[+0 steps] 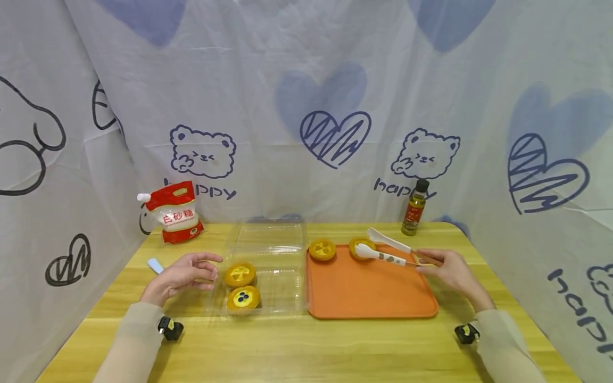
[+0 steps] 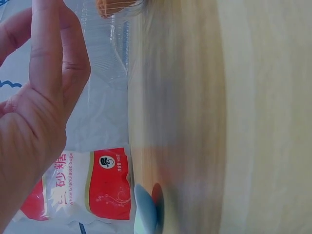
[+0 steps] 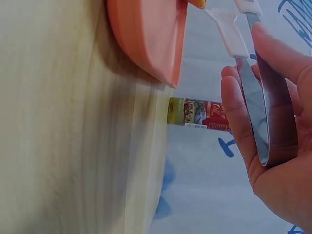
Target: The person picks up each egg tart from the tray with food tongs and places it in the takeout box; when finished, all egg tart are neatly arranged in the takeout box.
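A sugar bag [image 1: 176, 213], an oil bottle [image 1: 413, 211], perhaps a pale spoon [image 1: 155, 265].

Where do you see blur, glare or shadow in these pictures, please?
Head view: fairly even light, faint glints on the clear plastic container; left wrist view: the tabletop looks smeared, while print on the sugar bag is readable; right wrist view: a soft shadow lies beside the orange tray, and the metal of the tongs shows reflections.

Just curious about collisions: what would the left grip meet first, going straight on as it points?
Probably the clear container, then the farther tart inside; depth is unclear, so the left grip might pass above.
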Motion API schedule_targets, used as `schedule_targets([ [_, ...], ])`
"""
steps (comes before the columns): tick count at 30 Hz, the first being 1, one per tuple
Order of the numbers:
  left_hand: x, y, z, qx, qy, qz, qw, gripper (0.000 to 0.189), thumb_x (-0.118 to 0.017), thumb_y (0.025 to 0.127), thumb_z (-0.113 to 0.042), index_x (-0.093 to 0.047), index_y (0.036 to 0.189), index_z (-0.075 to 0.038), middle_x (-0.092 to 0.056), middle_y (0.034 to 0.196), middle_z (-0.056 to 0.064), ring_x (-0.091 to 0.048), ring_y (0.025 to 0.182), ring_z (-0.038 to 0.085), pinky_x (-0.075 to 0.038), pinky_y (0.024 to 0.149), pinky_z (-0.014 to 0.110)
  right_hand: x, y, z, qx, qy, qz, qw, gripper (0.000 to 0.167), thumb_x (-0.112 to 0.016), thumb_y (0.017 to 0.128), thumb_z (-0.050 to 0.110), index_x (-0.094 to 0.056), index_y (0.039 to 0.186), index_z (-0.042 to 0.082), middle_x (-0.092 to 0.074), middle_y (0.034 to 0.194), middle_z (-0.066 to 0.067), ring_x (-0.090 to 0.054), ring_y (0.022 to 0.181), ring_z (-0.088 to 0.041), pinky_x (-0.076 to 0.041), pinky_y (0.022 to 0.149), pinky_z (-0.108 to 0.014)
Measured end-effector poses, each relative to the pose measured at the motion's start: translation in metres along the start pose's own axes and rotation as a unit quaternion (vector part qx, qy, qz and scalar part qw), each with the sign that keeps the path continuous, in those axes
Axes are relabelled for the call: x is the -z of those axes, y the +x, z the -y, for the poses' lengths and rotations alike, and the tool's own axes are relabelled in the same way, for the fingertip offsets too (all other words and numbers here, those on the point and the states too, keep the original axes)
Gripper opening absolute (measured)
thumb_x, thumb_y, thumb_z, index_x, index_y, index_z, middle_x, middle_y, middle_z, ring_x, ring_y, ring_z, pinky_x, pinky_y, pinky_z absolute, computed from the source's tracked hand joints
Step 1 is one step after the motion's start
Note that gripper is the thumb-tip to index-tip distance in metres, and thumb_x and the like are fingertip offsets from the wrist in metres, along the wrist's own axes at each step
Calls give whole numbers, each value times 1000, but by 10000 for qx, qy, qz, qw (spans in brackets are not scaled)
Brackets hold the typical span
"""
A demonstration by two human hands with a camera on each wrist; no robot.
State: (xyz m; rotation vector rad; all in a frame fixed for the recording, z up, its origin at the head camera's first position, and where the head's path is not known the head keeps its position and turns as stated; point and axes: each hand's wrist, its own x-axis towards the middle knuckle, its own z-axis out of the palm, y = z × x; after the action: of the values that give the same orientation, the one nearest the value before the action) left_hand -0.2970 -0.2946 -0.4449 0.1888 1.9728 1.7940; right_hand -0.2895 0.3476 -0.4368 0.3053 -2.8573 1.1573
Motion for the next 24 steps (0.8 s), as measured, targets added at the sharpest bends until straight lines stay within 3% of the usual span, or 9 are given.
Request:
schedule_targets([
  [10, 0, 0, 2, -48, -2, 24, 10000, 60, -63, 91, 1, -33, 142, 10, -63, 96, 5, -66, 87, 17, -61, 81, 37, -3, 6, -6, 22, -160, 195, 9997, 53, -73, 89, 21, -57, 135, 0, -61, 132, -20, -60, 120, -37, -55, 93, -41],
  [24, 0, 0, 0, -42, 57, 36, 10000, 60, -63, 91, 1, -33, 141, 10, -63, 97, 5, -65, 88, 17, -61, 81, 36, -8, 10, -9, 250, -439, 86, 9987, 49, -74, 88, 22, -61, 132, 5, -65, 127, -18, -61, 117, -36, -55, 91, -45],
])
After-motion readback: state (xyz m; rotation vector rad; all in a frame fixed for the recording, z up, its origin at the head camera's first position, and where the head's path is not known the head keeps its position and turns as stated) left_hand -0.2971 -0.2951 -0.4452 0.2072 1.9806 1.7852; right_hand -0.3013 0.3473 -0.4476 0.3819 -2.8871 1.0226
